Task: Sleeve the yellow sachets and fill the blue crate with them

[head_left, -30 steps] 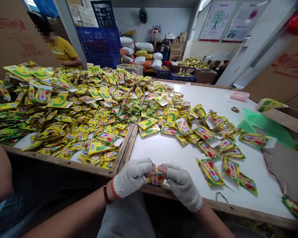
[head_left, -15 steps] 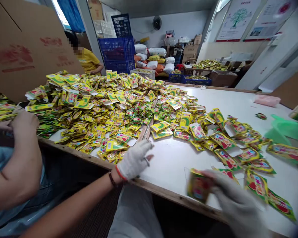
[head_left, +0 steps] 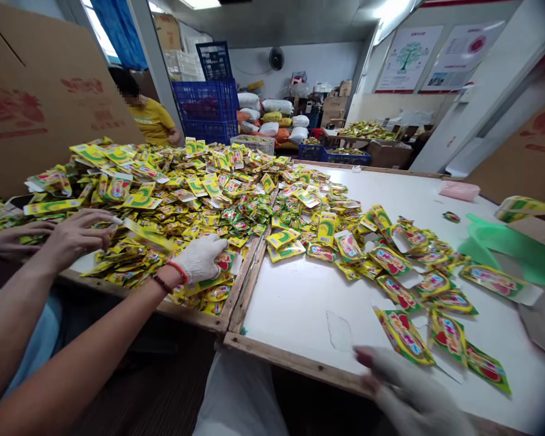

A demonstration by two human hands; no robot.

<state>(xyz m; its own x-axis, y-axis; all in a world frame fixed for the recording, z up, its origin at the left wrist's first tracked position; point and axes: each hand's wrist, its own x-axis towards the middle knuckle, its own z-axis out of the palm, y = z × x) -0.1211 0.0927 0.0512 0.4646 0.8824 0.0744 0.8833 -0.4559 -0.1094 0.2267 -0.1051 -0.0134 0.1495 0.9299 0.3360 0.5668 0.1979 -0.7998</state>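
Note:
My left hand (head_left: 203,259), in a white knit glove with bare fingertips, reaches over the near edge of the packet pile. Its fingers curl onto a yellow-green printed packet (head_left: 226,261), partly hidden under the glove. Near the front edge of the table, my right hand (head_left: 411,387) is gloved and blurred by motion. Its bare thumb and fingertip stand apart with nothing visible between them. Just beyond it lies a yellow-green packet with a red print (head_left: 404,336), and more such packets (head_left: 449,336) overlap to its right.
A large heap of yellow packets (head_left: 163,200) covers the left table. Wooden strips (head_left: 245,281) divide it from the white tabletop (head_left: 290,303). A co-worker's hand (head_left: 75,239) holds a packet at left. A green plastic basket (head_left: 504,242) and pink bundle (head_left: 458,191) are at right.
My left hand has moved left from the wooden divider onto the packets. The packet in my right hand is no longer seen. The co-worker's hands have moved onto the heap.

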